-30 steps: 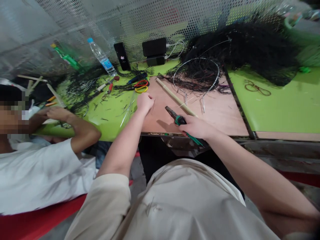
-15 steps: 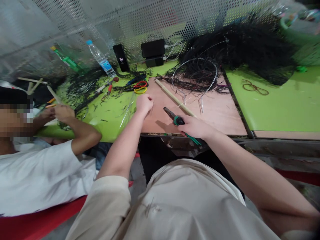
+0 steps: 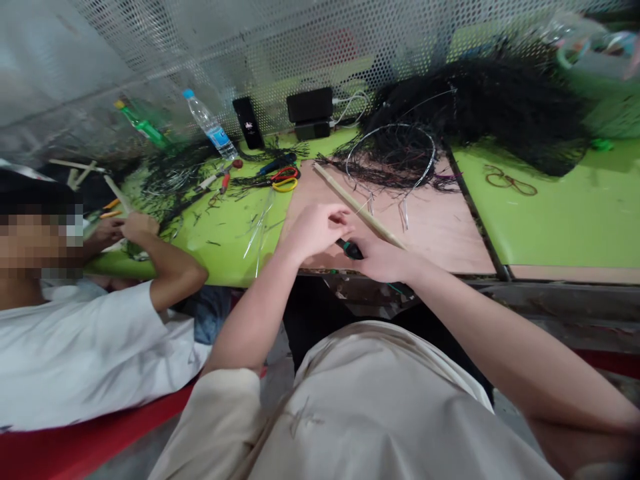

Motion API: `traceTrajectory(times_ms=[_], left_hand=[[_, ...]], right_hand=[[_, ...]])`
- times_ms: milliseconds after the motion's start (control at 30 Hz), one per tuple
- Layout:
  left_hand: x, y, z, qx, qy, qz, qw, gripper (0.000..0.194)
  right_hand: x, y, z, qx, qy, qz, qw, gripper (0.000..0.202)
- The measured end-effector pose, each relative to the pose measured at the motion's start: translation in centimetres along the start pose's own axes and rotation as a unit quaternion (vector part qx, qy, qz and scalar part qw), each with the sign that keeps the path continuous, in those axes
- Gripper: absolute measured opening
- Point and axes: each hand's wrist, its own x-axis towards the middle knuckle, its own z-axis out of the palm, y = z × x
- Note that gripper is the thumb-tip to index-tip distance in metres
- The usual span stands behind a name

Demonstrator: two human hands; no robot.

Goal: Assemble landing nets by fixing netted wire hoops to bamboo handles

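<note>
My right hand [image 3: 383, 259] is wrapped round pliers [image 3: 352, 250] with black and green handles, above the front of a pinkish wooden board [image 3: 445, 230]. Just left of it, my left hand [image 3: 317, 230] is closed with curled fingers and covers the jaws of the pliers. Anything small between those fingers is hidden from me. Behind both hands a pale wooden stick [image 3: 353, 200] lies slantwise on the board. A bent loop of silvery wire [image 3: 405, 212] rests farther back, over dark strands.
Scissors [image 3: 285, 188] with red and yellow handles lie at the board's left. Behind stand a water bottle [image 3: 215, 133], a phone [image 3: 248, 123] and a black device [image 3: 310, 105]. A black fibre heap [image 3: 480, 100] fills the back right. A co-worker [image 3: 100, 333] sits at my left.
My left hand has moved right and nearer, up to the pliers, and now hides their jaws. My right hand keeps its hold, and the pliers have shifted slightly. The view has tilted a little.
</note>
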Motion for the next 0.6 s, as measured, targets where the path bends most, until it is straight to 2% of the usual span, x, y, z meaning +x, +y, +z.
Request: traceTrajectory(times_ms=[100,167,267,333,400,467,533,600], left_hand=[[-0.5,0.7,1.0,0.039,0.030,-0.007,0.999,0.016],[-0.3,0.4,1.3,0.020,0.046,-0.028,0.998,0.006],[0.2,-0.3,1.2,-0.094,0.094,-0.066,0.989,0.004],[0.6,-1.0,0.7,-0.187,0.152,-0.086,0.967,0.009],[0.9,-2.1,-0.3,-0.237,0.203,-0.102,0.945,0.014],[1.0,-3.8,-1.8,-0.205,0.226,-0.116,0.945,0.016],[0.8,-6.1,-3.7,-0.095,0.233,-0.127,0.959,0.015],[0.4,-8.6,-5.4,0.035,0.232,-0.165,0.958,0.013]], right_hand=[[0.0,0.1,0.2,0.003,0.001,-0.004,1.000,0.032],[-0.2,0.0,0.0,0.002,-0.007,0.015,1.000,0.034],[-0.6,-0.2,-0.5,0.019,-0.030,0.049,0.998,0.037],[-0.7,-0.1,-0.8,0.043,-0.047,0.055,0.996,0.037],[-0.8,0.3,-1.0,0.069,-0.059,0.050,0.995,0.035],[-0.8,0.9,-1.0,0.100,-0.053,0.049,0.992,0.034],[-0.8,1.5,-1.0,0.143,-0.038,0.060,0.987,0.034],[-0.9,1.9,-0.8,0.211,-0.032,0.079,0.974,0.038]])
